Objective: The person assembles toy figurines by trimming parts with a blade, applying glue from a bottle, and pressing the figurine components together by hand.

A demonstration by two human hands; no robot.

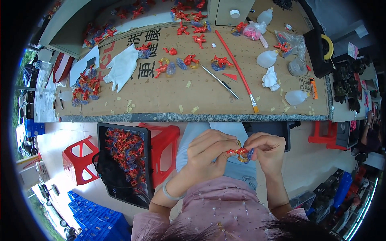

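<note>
Over my lap, a small red plastic figure (242, 151) with clear yellow and blue parts is held between both hands. My left hand (210, 152) pinches its red end between thumb and fingers. At the blue end, the fingertips of my right hand (266, 149) are closed on it. Fingers cover much of the figure. Similar red figures with blue and yellow parts lie on the cardboard-covered table ahead, one of them (222, 62) near a pen-like craft knife (220, 82).
A long red paintbrush (237, 68) and white squeeze bottles (296, 97) lie on the table (161, 96). A white glove (122, 66) rests left of them. Left of my lap, a black crate (148, 160) holds many figures beside red stools (82, 158). Blue crates (94, 217) stand lower left.
</note>
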